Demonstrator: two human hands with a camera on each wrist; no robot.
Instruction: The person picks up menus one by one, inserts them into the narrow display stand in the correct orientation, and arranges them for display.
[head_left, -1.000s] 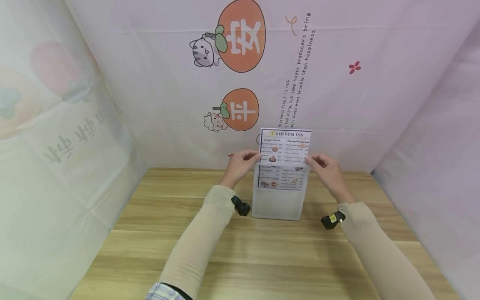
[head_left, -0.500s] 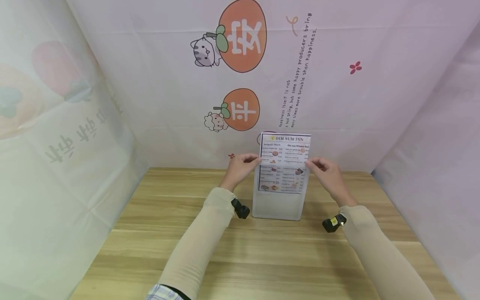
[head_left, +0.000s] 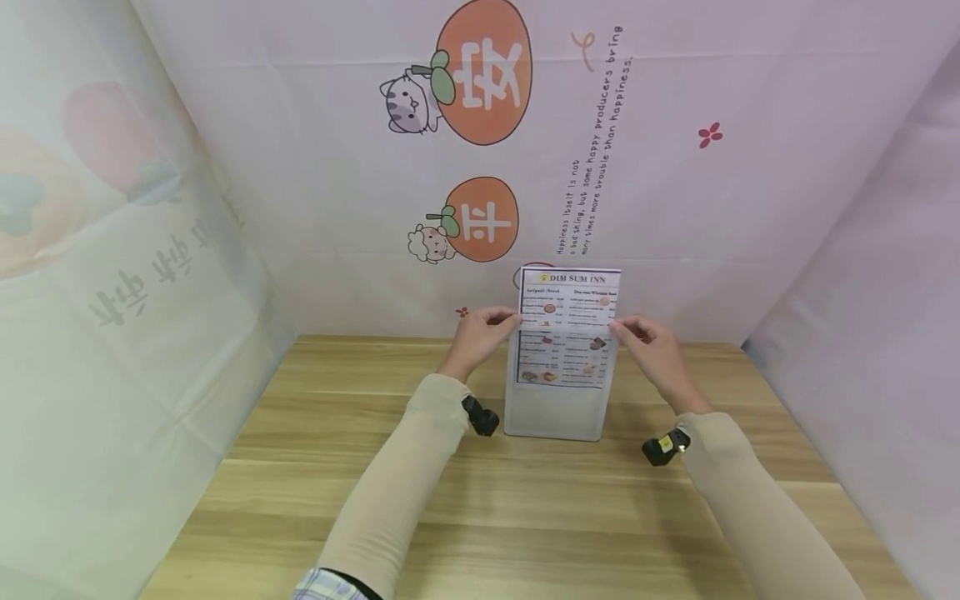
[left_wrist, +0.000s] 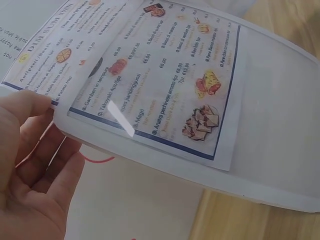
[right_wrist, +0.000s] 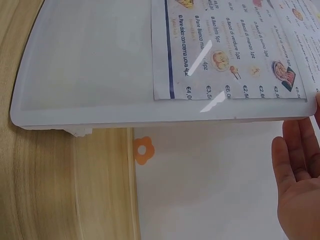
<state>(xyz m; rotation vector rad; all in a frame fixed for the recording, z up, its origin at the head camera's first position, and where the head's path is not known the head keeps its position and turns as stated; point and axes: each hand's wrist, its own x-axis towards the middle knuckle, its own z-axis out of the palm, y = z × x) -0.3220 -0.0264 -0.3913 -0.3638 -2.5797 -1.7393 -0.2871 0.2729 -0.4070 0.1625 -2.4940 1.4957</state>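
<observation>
Left hand [head_left: 480,332] at 9 o'clock and right hand [head_left: 651,343] at 3 each grip-pinch the menu [head_left: 567,312], steadying it partway inside the upright holder [head_left: 557,412] on the counter [head_left: 465,500].

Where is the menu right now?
In the head view the menu stands mid-table at the far edge, partway down in the clear holder, with its top sticking out. The left hand and right hand pinch its sides.
</observation>
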